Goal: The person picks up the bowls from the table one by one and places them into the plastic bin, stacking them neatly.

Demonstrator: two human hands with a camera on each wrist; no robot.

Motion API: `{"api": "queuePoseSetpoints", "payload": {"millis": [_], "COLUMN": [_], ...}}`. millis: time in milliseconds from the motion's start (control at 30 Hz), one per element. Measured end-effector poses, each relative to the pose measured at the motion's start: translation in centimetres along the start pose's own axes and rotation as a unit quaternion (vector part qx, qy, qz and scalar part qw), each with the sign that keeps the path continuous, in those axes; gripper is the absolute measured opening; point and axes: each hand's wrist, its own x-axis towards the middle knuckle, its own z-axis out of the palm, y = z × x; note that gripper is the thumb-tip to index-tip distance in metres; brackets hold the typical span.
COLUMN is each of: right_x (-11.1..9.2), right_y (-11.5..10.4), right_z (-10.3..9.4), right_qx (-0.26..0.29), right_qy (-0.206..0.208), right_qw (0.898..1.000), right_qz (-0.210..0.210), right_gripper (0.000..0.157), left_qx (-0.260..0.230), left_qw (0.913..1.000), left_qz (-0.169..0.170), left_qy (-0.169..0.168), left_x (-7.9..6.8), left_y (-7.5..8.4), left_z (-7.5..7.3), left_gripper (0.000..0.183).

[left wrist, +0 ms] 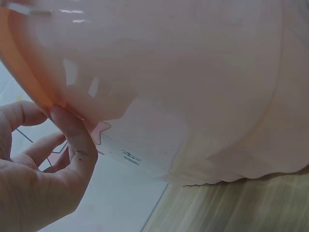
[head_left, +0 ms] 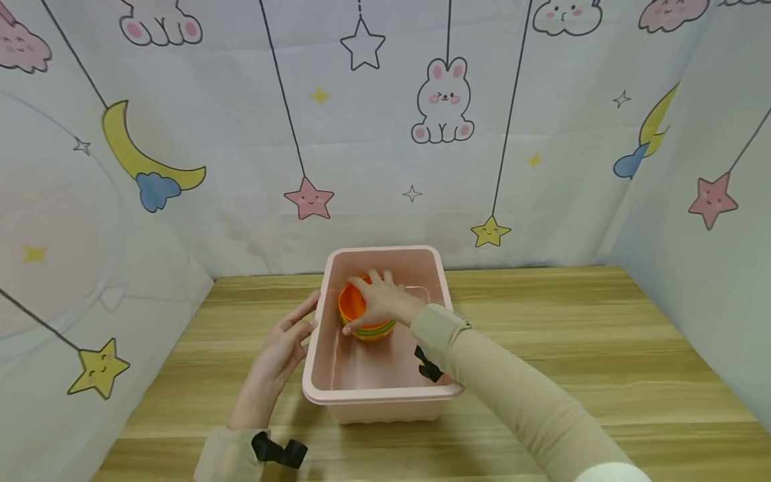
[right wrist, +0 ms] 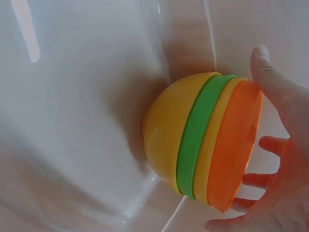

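Note:
A pink plastic bin [head_left: 385,396] stands in the middle of the wooden table. Inside it, near its left wall, sits a nested stack of bowls: an orange bowl [right wrist: 231,145] innermost, with yellow, green [right wrist: 195,140] and yellow [right wrist: 163,133] ones around it. My right hand [head_left: 382,301] reaches into the bin over the stack, its fingers spread about the orange rim; the thumb lies at the rim in the right wrist view. At the bin's left side, my left hand [head_left: 282,351] pinches the rim between thumb and fingers.
The wooden table [head_left: 554,321] extends to both sides of the bin. Behind it hangs a white cloth [head_left: 373,147] printed with rabbits, stars and moons, which also lines the left and right sides. Black camera mounts [head_left: 280,450] sit on the wrists.

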Motion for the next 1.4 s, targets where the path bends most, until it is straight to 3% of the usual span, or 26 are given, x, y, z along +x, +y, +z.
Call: {"api": "queuePoseSetpoints", "payload": {"millis": [233, 433, 833, 1033, 1233, 1400], "right_x": [-0.8, -1.6, -2.6, -3.2, -4.0, -4.9], "right_y": [0.6, 1.0, 0.4, 0.3, 0.8, 1.1], "right_z": [-0.8, -2.0, -3.4, -4.7, -5.5, -6.0], "right_qx": [0.007, 0.010, 0.010, -0.002, -0.003, -0.018], "right_qy": [-0.017, -0.030, -0.028, -0.029, -0.027, -0.021], "right_qw": [1.000, 0.999, 0.998, 0.998, 0.999, 0.999], "right_qz": [0.016, 0.039, 0.056, 0.048, 0.041, 0.028], "right_gripper": [0.094, 0.089, 0.076, 0.077, 0.073, 0.070], "left_qx": [0.006, 0.056, 0.157, 0.214, 0.232, 0.264], "left_qw": [0.9999, 0.9971, 0.9816, 0.9688, 0.9635, 0.9542], "left_qz": [0.001, -0.013, 0.011, 0.024, 0.027, 0.036], "left_qy": [0.009, 0.051, 0.108, 0.122, 0.132, 0.137], "left_x": [-0.1, -0.3, -0.9, -0.7, -0.5, -0.3], "left_y": [-0.1, 0.1, 0.3, 1.0, 1.3, 1.6], "left_z": [0.2, 0.6, 1.3, 1.4, 1.4, 1.5], "left_gripper": [0.060, 0.057, 0.046, 0.044, 0.046, 0.047]}}
